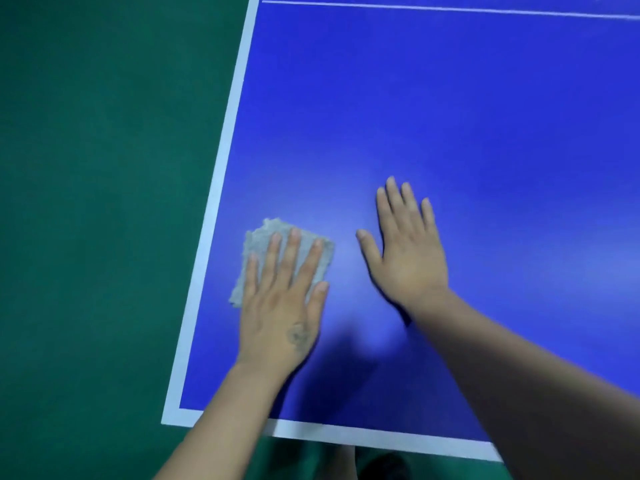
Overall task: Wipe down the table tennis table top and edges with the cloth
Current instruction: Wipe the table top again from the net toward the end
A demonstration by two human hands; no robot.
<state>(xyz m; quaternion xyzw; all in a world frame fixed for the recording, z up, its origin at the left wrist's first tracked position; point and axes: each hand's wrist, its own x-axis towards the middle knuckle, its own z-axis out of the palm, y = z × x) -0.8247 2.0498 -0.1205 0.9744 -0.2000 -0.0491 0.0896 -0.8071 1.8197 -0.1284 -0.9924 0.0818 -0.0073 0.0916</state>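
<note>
A green floor (pixel 86 202) is lying to the left of and below the blue worktop (pixel 433 116), whose white edge band (pixel 221 174) is running down its left side and along the near end. The right hand (pixel 405 251) is resting flat on the blue surface, fingers straight and slightly spread, holding nothing. The left hand (pixel 284 296) is pressing, with straight fingers, on the grey cloth (pixel 259 244), which is lying flat on the worktop near the left edge band, just beside the right hand.
</note>
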